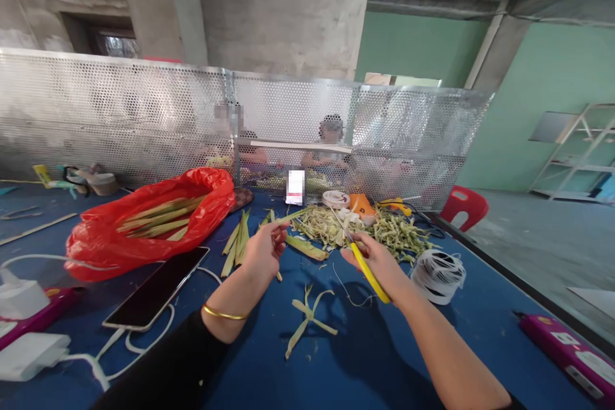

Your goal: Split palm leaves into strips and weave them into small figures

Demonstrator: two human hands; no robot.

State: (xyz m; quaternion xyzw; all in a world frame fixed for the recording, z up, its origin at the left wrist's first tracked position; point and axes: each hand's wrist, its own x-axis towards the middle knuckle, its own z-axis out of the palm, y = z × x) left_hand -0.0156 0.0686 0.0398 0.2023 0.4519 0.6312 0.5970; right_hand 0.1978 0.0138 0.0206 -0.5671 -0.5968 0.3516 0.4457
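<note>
So, the green leaf strip [294, 214] is pinched in the left hand [263, 248], grip closed on its near end. Its long axis runs right toward the right hand [379, 262], whose grip wraps a yellow-handled tool [372, 278] just above the blue surface [384, 359].

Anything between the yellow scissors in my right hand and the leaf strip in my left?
Nothing visible. The gap between the yellow scissors in the right hand and the leaf strip in the left hand is open; a leaf piece lies lower, on the table.
</note>
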